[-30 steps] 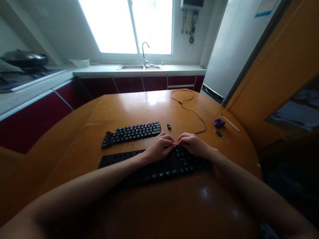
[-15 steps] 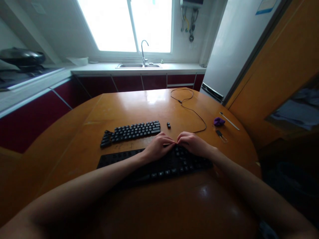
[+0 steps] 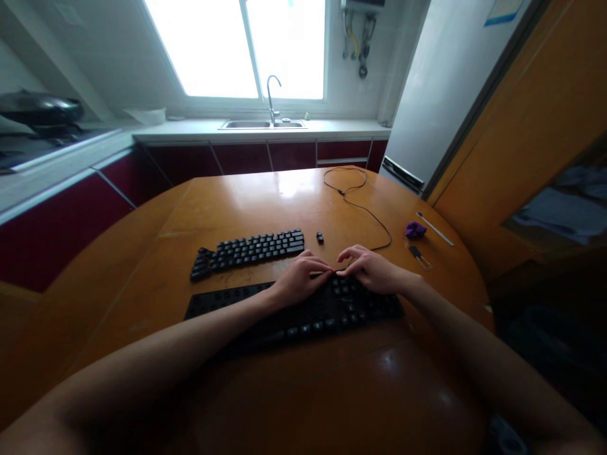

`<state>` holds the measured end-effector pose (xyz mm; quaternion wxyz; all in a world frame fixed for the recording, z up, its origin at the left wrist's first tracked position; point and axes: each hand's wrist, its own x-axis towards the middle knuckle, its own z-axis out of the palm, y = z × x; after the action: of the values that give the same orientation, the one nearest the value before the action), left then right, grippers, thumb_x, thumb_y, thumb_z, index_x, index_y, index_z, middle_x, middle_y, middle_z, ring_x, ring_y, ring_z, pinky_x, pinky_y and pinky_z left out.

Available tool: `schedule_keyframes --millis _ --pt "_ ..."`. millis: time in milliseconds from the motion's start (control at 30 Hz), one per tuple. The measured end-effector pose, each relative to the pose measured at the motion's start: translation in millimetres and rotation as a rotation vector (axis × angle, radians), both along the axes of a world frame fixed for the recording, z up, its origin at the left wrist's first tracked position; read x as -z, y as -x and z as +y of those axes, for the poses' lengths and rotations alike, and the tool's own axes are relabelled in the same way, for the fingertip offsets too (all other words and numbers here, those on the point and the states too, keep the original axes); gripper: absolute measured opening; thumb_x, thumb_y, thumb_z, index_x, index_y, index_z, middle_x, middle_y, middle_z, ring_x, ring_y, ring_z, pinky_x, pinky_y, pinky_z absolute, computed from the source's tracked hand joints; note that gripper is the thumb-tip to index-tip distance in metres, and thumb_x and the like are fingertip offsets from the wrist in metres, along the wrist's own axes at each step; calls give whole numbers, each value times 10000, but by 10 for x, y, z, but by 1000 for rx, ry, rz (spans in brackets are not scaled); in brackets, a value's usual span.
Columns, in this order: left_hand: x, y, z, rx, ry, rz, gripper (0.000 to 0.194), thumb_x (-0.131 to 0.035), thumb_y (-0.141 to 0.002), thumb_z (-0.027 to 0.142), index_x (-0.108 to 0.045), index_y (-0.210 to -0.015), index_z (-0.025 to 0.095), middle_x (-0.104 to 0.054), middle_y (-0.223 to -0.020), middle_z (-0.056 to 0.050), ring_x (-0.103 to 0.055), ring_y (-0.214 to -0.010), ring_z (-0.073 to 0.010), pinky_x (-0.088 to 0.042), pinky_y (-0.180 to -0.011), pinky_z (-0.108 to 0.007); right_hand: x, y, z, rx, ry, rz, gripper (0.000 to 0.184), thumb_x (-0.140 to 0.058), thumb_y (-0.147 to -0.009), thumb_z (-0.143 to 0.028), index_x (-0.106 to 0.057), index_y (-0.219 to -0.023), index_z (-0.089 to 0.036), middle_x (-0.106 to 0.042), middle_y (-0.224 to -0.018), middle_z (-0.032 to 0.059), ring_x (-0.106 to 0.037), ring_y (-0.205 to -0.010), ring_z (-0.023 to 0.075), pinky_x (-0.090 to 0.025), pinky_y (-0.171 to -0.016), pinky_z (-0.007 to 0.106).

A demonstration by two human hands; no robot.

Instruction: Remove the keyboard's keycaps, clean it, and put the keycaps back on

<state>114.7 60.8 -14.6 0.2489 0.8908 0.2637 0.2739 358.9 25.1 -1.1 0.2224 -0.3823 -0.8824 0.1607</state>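
A black computer keyboard (image 3: 308,325) lies in front of me on the wooden table. Many keycaps are off its left and middle part, while keys still sit on the right part and along the near row. My left hand (image 3: 301,278) rests over its far edge, thumb and fingertips pinched together; whatever they hold is too small to make out. Just to the right, my right hand (image 3: 372,270) is open, with its index finger raised and its thumb low at the same edge. Loose black keycaps (image 3: 256,248) stand in rows beyond the keyboard, and a few more keycaps (image 3: 320,237) sit apart.
A thin cable (image 3: 367,213) loops across the far right of the table (image 3: 227,196). Near the right edge lie a purple cloth (image 3: 415,230), a thin white stick (image 3: 435,229) and a small black tool with wire loops (image 3: 417,254). Beyond stands a sink counter (image 3: 190,128).
My right index finger has lifted away from the thumb, opening a gap between them. My left hand stays pinched at the keyboard's far edge. The view has shifted slightly.
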Motion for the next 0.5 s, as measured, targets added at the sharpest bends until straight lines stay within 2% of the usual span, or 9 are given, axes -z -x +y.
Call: schedule_keyframes --millis 133,233,300,367,500 --pt "-96 6 167 -111 -35 9 187 -631 -928 305 -807 -937 241 -792 -927 -31 -631 -843 -200 -482 -842 -348 13 -25 59 -15 9 111 343 -573 -871 -35 -793 -1009 -258 -690 -1129 71 -604 -1082 209 -482 -988 410" --pt "-235 -4 519 -253 -123 106 176 -660 -892 257 -810 -976 225 -788 -875 -51 -636 -844 -219 -490 -843 -358 16 42 246 123 -37 160 296 -595 -882 -76 -778 -1046 -241 -704 -1063 67 -610 -1040 210 -483 -963 394" --pt "-308 -30 799 -339 -177 217 197 -667 -877 238 -811 -1010 211 -783 -879 -73 -629 -918 -252 -494 -864 -371 19 126 427 242 -61 91 288 -623 -878 -106 -764 -1103 -216 -699 -1062 84 -605 -1044 226 -479 -957 389" --pt "-335 -74 1041 -365 -194 322 215 -676 -866 224 -808 -1035 206 -774 -919 -95 -624 -984 -267 -495 -890 -368 17 229 609 303 -76 -27 289 -635 -893 -149 -749 -1155 -195 -685 -1095 107 -600 -1051 238 -477 -949 379" --pt "-266 -168 1288 -324 -187 434 234 -700 -847 255 -806 -1054 229 -739 -941 -106 -623 -1018 -258 -495 -904 -340 -14 407 850 298 -113 -224 267 -614 -940 -234 -749 -1170 -233 -669 -1103 108 -593 -1035 245 -480 -877 349"
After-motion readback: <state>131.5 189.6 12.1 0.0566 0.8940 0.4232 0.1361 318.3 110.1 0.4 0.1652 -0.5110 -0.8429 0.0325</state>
